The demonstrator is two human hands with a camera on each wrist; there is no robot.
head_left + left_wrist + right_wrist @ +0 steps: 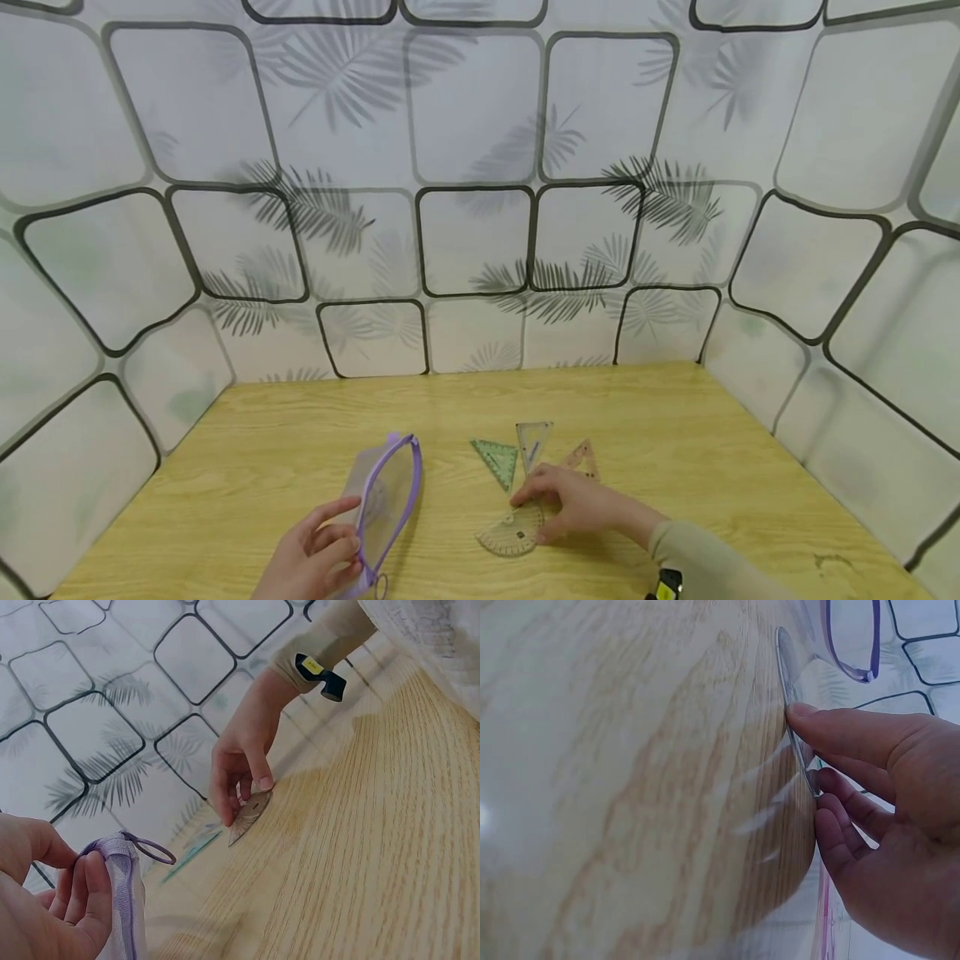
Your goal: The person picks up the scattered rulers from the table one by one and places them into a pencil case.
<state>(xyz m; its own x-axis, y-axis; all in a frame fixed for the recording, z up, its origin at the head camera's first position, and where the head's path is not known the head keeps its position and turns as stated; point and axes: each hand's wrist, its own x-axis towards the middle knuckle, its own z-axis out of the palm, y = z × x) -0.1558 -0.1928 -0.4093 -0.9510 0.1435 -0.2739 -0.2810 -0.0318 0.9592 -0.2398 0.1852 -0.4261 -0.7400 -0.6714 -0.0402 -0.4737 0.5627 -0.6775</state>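
Note:
My left hand (311,554) pinches the rim of a translucent zip pouch (384,457) with purple edging, whose mouth gapes. A small loop (154,849) hangs from the pouch's end in the left wrist view. Right of it, my right hand (573,504) grips a clear half-round protractor (512,533) by its edges, thumb on one side and fingers on the other. The protractor lies on or just above the table; which, I cannot tell. Just beyond that hand lie a green set square (501,460), a clear set square (534,437) and an orange set square (585,457), partly hidden by the hand.
The wood-grain table (285,433) meets a white patterned backdrop (480,242) behind and at both sides. A dark mark (832,560) shows on the tabletop at the right. A small black-and-yellow device (321,675) sits on the right wrist.

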